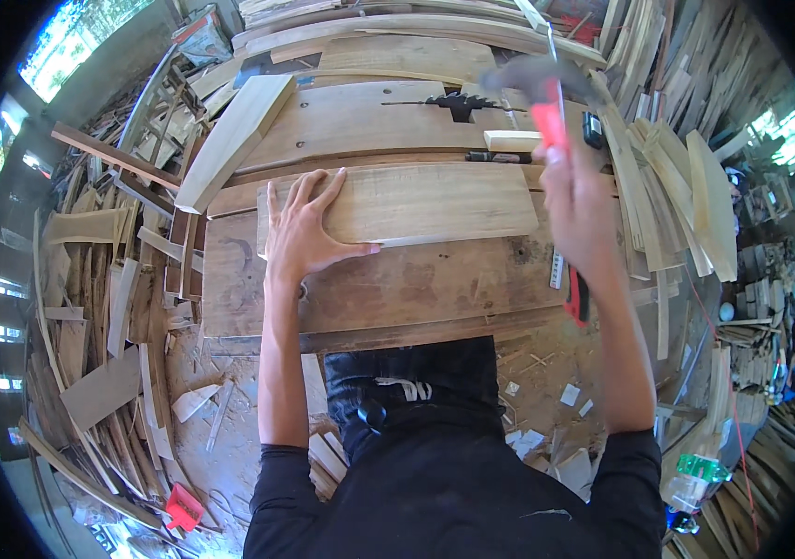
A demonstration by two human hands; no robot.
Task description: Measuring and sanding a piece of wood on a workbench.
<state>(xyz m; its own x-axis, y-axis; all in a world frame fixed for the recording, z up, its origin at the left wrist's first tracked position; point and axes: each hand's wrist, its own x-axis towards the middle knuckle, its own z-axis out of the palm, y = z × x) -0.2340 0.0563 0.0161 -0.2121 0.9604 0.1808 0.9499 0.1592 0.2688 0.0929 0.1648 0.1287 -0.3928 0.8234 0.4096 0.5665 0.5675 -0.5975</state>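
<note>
My left hand (302, 231) lies flat with fingers spread on the left end of a short wooden board (434, 203) that rests on a wooden workbench (397, 289). My right hand (576, 200) is raised above the board's right end, gripping a hammer (546, 88) with a red handle; the hammer head is blurred. A small pale wooden block (512, 141) lies just behind the board.
A saw blade (460, 101) sticks up through the bench top at the back. A long plank (230, 140) leans at the bench's left. A red tool (576, 295) lies at the bench's right edge. Piles of wood offcuts surround the bench; scraps litter the floor.
</note>
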